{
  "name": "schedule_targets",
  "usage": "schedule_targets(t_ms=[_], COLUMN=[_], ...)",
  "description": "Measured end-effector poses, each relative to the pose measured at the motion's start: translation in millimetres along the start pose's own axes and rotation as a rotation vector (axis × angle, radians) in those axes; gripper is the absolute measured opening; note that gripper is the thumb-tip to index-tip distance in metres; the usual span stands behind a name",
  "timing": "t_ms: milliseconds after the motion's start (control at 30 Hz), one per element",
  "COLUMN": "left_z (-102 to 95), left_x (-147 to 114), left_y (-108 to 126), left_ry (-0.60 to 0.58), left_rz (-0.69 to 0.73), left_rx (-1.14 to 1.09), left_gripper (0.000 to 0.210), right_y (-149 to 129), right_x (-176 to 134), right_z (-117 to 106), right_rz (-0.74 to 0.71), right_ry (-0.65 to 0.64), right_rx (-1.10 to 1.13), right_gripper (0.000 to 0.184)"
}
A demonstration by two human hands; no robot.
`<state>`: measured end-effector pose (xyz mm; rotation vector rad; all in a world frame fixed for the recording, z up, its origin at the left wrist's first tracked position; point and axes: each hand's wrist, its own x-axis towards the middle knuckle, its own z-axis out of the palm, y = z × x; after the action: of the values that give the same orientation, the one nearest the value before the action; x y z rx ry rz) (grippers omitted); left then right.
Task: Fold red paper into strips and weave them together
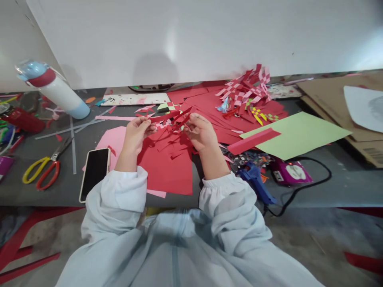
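Note:
Between my two hands stretches a red paper strip (165,116), held above the desk. My left hand (137,133) pinches its left end between thumb and fingers. At the other side my right hand (201,133) has its fingers closed on red paper strips, and how many it grips I cannot tell. Below lies a red paper sheet (170,171) strewn with small red scraps. A pink paper sheet (112,137) rests beside my left wrist. Just behind my hands sits a small green-and-black checked paper piece (167,107).
Scissors (54,163), a phone (95,173) and a bottle (56,89) stand or lie at left. On the right are a blue glue gun (257,183) with a black cable, a purple box (290,172), green paper (302,135) and cardboard (329,99). Woven red-pink strips (248,87) are heaped behind.

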<state>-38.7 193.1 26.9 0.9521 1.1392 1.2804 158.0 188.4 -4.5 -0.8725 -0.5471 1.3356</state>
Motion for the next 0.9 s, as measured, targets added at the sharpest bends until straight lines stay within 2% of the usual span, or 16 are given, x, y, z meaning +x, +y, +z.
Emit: schedule_targets(t_ms=[200,400,567,667,833,900], left_z=[1.5,-1.0,-6.4,-7.4,-6.0,-6.8], left_x=[-3.9,-4.3,-3.6,-3.8,-1.6,1.6], left_y=[1.9,2.2,-0.1,-1.8,-6.6,-9.6], left_ry=[-0.094,-0.191,-0.284,-0.259,-0.106,-0.059], left_rz=[-0.045,-0.120,-0.127,-0.074,0.042,0.080], left_rx=[0.019,0.124,0.249,0.277,0.279,0.278], left_gripper=[0.017,0.023,0.030,0.032,0.025,0.022], right_y=[-0.2,3.0,2.5,1.2,-0.3,-0.8], right_x=[-0.9,-1.5,-1.5,-0.9,4.1,6.7], right_z=[2.8,4.2,4.1,2.3,-3.4,-6.1], right_rz=[0.061,0.024,-0.005,-0.015,-0.082,-0.142], right_ry=[0.054,0.024,0.030,0.040,0.137,0.135], right_rx=[-0.021,-0.130,-0.117,-0.100,-0.086,-0.085], right_gripper=[0.039,0.036,0.037,0.037,0.033,0.033])
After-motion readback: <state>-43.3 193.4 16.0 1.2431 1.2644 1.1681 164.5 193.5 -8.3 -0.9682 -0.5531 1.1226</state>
